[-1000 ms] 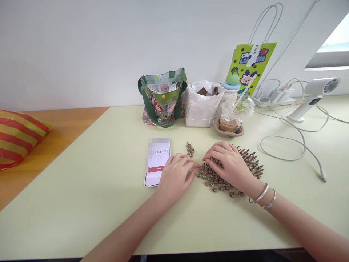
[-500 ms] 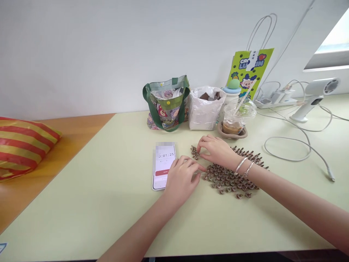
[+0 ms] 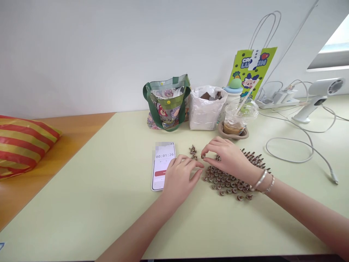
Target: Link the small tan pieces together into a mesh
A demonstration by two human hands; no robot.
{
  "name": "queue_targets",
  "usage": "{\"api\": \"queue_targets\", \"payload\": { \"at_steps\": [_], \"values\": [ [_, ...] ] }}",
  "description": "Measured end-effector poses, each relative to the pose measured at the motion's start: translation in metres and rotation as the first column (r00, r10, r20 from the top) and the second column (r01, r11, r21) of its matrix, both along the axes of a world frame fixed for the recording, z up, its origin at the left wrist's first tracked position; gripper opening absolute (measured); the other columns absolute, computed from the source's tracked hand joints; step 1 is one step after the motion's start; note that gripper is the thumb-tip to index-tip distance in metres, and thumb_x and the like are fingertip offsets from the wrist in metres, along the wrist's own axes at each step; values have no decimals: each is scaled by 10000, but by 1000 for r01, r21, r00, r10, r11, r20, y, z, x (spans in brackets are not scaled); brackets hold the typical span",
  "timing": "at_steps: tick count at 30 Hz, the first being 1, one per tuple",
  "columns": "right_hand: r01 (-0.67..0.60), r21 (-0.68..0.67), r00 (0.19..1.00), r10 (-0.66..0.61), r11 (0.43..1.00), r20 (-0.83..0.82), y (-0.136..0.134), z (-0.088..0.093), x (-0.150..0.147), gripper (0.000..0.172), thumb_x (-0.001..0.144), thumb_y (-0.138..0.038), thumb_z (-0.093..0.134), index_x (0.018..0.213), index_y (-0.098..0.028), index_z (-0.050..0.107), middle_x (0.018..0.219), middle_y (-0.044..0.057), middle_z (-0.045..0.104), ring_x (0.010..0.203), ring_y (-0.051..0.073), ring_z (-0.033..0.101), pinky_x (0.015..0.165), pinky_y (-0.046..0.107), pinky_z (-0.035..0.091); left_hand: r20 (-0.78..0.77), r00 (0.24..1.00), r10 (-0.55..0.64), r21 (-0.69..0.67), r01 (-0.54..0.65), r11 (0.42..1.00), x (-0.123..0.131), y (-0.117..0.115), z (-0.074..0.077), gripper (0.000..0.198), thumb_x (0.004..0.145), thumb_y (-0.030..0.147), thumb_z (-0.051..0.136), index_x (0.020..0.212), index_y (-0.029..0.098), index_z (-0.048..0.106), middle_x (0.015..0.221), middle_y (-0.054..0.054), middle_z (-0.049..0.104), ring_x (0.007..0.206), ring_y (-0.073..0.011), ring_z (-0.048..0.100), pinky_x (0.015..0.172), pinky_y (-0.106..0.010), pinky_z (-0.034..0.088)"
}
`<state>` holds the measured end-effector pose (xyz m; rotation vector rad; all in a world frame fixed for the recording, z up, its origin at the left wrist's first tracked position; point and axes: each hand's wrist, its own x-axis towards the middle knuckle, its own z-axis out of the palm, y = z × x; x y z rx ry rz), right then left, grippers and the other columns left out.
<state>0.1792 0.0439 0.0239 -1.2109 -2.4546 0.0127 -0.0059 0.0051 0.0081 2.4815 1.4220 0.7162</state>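
A spread of several small brown wooden buttons (image 3: 227,180) lies on the pale green table (image 3: 109,203). My right hand (image 3: 229,158), with bracelets on its wrist, rests over the buttons, thumb and forefinger pinched on one small button at the spread's left edge. A little separate cluster of buttons (image 3: 193,151) sits just left of those fingertips. My left hand (image 3: 180,176) lies flat on the table with its fingers loosely spread, beside the buttons and partly over a phone (image 3: 163,165) showing a timer.
Against the wall stand a green cartoon tote bag (image 3: 166,103), a white plastic bag (image 3: 205,107), an iced drink cup (image 3: 237,120) and a green paper bag (image 3: 251,69). White cables (image 3: 300,145) and a white device (image 3: 319,94) lie right; a striped cushion (image 3: 21,143) sits left.
My right hand reached left to the small cluster, then drew back to the edge of the main spread with fingers pinched. The left hand stayed put. The timer went from 1:25 to 1:26.
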Motion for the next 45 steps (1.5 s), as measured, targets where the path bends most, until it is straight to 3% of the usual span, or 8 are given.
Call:
{"api": "queue_targets", "payload": {
  "at_steps": [6,13,16,22,27,33,40,45],
  "values": [
    [-61,-14,968,56,998,-245,-35,-8,8,99,810,-252,582,902,-243,617,846,27,642,887,207,519,764,366,431,116,993,-29,-51,36,998,2,-2,5,145,890,322,470,900,265,603,884,52,651,909,-168,527,761,-331,391],
    [-53,-11,945,46,999,-324,-41,-12,8,134,803,-207,568,927,-246,605,852,26,644,901,206,529,770,373,451,200,980,-19,-41,28,999,3,-3,4,109,847,333,536,842,250,607,824,33,656,845,-176,545,735,-323,416],
    [-51,-63,938,26,997,-345,-42,-10,9,153,791,-223,579,944,-232,588,871,43,644,916,223,525,770,391,451,223,975,6,20,-11,1000,3,-4,5,76,814,316,581,831,245,602,806,31,662,830,-177,547,732,-322,416],
    [-87,-203,920,0,975,-393,-47,-6,7,99,861,-285,504,878,-226,582,805,37,638,873,211,517,766,383,438,222,975,-32,277,-31,960,4,-5,4,67,762,265,645,746,228,591,695,40,650,760,-162,556,695,-300,405],
    [-93,-246,899,-24,965,-437,-47,-7,6,81,844,-269,526,830,-223,592,767,35,633,840,210,517,748,385,438,197,979,-57,331,-12,943,4,-4,2,93,769,293,648,731,228,593,675,41,657,766,-167,568,698,-300,399],
    [-41,-140,907,-22,989,-421,-47,-7,7,87,789,-259,588,864,-235,625,778,28,654,829,199,546,732,356,442,180,982,-51,302,-6,953,2,-3,2,114,769,319,659,738,229,596,676,57,655,794,-161,563,714,-300,378],
    [-5,230,957,71,973,-281,-48,-7,10,63,771,-218,608,821,-246,633,670,-28,650,806,174,560,750,342,377,209,975,-77,307,9,952,4,-5,2,92,764,279,656,724,217,601,664,68,650,758,-146,561,707,-294,368],
    [-46,133,943,87,990,-320,-46,-9,11,113,770,-198,610,871,-248,615,714,-26,660,835,177,546,748,339,385,197,978,-76,345,3,939,5,-4,3,82,745,253,667,711,213,604,650,69,641,752,-144,567,710,-291,370]
  ]
}}
